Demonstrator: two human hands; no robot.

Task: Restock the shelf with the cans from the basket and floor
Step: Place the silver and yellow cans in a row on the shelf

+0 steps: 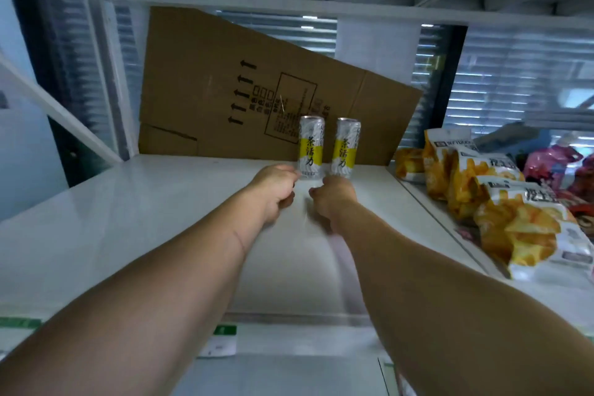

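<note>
Item: our left hand [276, 188] and right hand [334, 199], loosely curled, holding nothing, are sitting just before 2 cans [311, 151]: we are judging them rigid, slick; grip mid-body.

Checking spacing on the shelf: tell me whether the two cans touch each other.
Apart. The head view shows a strip of brown cardboard between the left can and the right can.

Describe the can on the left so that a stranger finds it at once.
A flattened cardboard box leans at the back of the white shelf. Two tall cans stand upright before it. The left can is the one by the left hand, farther from the chip bags.
</note>
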